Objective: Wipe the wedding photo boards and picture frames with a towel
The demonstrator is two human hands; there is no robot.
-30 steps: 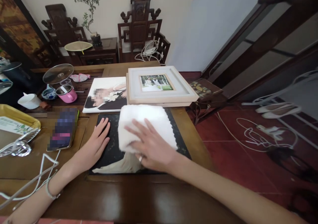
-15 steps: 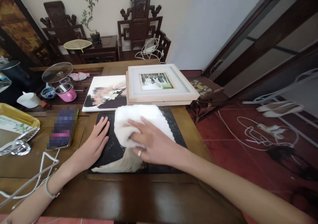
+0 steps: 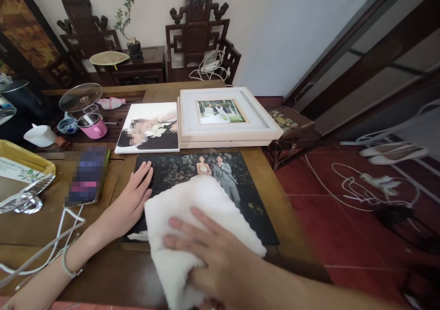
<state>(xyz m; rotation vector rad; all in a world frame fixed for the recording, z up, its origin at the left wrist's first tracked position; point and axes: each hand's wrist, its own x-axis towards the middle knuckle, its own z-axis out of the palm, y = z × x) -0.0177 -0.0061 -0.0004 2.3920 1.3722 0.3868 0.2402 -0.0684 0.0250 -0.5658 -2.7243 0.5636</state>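
Observation:
A dark photo print [image 3: 192, 172] of a couple lies flat on the wooden table [image 3: 113, 273]. My left hand [image 3: 129, 204] rests flat on its left edge, fingers stretched out. My right hand [image 3: 213, 250] presses a white cloth [image 3: 192, 218] down over the near part of the print, fingers spread on top of the cloth. The cloth covers the lower half of the picture and hangs past its near edge.
Behind the print lie a second print [image 3: 149, 127] and a white framed photo [image 3: 223, 115]. At the left are a phone [image 3: 87, 174], a yellow tray [image 3: 24, 163], white cables [image 3: 51, 246], a pink cup [image 3: 92, 126]. Carved chairs stand at the back; cables on the red floor [image 3: 364, 181].
My right hand has drawn the white cloth from the far part of the print toward me, uncovering the couple in the picture. My left hand has stayed on the left edge.

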